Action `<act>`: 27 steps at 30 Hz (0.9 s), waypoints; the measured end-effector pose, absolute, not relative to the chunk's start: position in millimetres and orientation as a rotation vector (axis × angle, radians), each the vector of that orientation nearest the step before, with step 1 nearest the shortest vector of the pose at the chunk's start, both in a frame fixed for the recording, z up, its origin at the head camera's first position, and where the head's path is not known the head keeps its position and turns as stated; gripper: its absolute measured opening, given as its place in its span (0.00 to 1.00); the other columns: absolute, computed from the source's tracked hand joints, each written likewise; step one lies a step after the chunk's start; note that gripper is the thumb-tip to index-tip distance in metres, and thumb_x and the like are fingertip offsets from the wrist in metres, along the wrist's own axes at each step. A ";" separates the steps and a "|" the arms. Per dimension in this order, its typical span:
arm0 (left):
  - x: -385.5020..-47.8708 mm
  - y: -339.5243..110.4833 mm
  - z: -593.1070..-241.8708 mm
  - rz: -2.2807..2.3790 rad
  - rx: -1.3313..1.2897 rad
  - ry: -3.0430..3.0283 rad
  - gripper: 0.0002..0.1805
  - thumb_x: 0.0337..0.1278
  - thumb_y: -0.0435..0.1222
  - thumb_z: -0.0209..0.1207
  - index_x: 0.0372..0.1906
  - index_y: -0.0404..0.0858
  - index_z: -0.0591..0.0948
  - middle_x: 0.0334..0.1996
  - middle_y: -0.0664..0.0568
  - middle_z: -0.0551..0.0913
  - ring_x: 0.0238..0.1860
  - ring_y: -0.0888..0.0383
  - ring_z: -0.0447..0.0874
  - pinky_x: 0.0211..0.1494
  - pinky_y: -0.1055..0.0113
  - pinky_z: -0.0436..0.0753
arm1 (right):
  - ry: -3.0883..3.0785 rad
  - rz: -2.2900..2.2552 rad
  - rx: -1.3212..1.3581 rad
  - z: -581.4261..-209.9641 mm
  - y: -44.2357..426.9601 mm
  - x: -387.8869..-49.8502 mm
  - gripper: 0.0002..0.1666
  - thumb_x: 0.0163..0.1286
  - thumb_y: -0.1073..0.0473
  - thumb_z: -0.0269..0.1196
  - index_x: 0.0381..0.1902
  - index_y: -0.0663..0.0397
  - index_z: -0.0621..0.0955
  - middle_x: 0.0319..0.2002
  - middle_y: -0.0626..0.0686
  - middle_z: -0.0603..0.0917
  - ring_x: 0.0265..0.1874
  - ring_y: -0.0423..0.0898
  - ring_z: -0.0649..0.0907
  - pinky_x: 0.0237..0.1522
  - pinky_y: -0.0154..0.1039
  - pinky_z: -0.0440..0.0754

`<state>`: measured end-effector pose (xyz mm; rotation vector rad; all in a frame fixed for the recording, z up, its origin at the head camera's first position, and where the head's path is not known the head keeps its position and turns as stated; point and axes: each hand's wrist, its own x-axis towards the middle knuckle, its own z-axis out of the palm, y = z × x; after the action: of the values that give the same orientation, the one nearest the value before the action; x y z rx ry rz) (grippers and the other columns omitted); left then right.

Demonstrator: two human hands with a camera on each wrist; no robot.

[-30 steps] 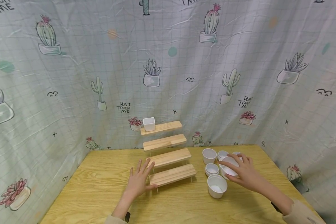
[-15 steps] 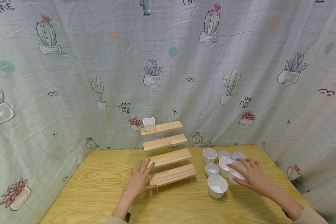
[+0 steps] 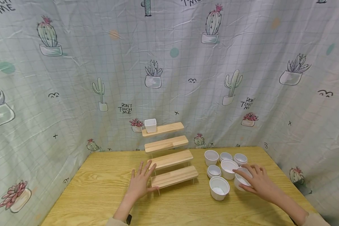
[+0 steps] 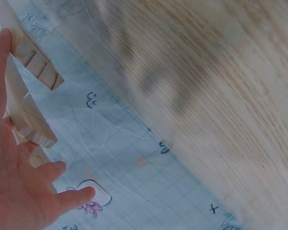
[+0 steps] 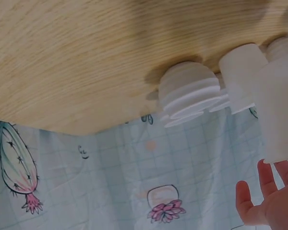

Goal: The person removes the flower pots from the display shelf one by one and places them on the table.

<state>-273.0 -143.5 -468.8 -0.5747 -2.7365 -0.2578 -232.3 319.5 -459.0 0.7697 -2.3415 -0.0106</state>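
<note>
My right hand (image 3: 257, 183) holds a round white pot (image 3: 241, 181) by its rim, thumb on the near side and fingers on the far side. In the right wrist view, fingertips (image 5: 264, 165) meet the rim of this pot (image 5: 281, 115). Beside it stand another white pot (image 3: 228, 169) and a near one (image 3: 218, 188). My left hand (image 3: 139, 182) spreads its fingers along the left end of a wooden tiered shelf (image 3: 173, 176), thumb at the lowest board. In the left wrist view, a fingertip (image 4: 6, 38) touches a board (image 4: 33, 60).
A square white pot (image 3: 150, 125) stands at the left of the top board. More white pots sit behind the held one, such as a taller one (image 3: 211, 157) and low ones (image 3: 214, 171). A cactus-print curtain (image 3: 169, 78) hangs behind the wooden table (image 3: 107, 182).
My right hand has brought the held pot rightward and towards me, away from the pot it was covering. Low pots at the back came into view. The left hand stays put.
</note>
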 end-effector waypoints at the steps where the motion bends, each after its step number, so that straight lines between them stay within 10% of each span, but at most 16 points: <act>1: -273.0 -143.6 -468.9 -0.257 -0.574 -2.738 0.50 0.32 0.61 0.62 0.67 0.50 0.59 0.69 0.51 0.55 0.69 0.40 0.48 0.59 0.31 0.56 | -2.342 -0.018 0.767 -460.3 320.2 -232.6 0.30 0.50 0.41 0.63 0.53 0.38 0.73 0.47 0.54 0.73 0.41 0.51 0.71 0.33 0.44 0.62; 27: -272.4 -143.5 -467.9 -0.253 -0.579 -2.745 0.50 0.32 0.61 0.62 0.67 0.49 0.59 0.69 0.51 0.54 0.69 0.40 0.47 0.59 0.31 0.56 | -2.325 0.029 0.813 -490.4 314.9 -245.0 0.33 0.45 0.43 0.66 0.52 0.40 0.75 0.45 0.54 0.74 0.43 0.51 0.70 0.35 0.48 0.65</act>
<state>-272.4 -143.5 -467.9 -0.5785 -2.7448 -0.2535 -245.0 314.9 -490.4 0.8130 -2.3246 0.0285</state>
